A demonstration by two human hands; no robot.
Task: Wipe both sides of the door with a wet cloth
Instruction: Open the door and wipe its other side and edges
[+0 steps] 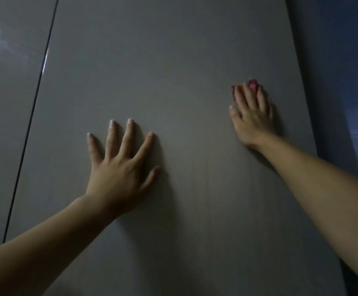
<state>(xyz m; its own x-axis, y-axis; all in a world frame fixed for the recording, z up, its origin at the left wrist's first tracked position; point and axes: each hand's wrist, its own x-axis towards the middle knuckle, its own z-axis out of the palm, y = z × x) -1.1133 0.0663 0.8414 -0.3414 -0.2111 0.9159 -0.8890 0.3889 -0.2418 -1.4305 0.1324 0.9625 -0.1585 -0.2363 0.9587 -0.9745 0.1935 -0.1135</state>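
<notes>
A plain grey door [173, 71] fills most of the view in dim light. My left hand [120, 167] lies flat on its lower middle, fingers spread, holding nothing. My right hand [251, 116] presses against the door higher up, near its right edge. A small red cloth [252, 83] sits under that hand; only bits of it show past the fingertips. Both forearms reach in from the bottom corners.
A dark vertical gap [35, 103] separates the door from a glossy grey panel [5, 82] on the left. Past the door's right edge lies a dark bluish space [348, 82].
</notes>
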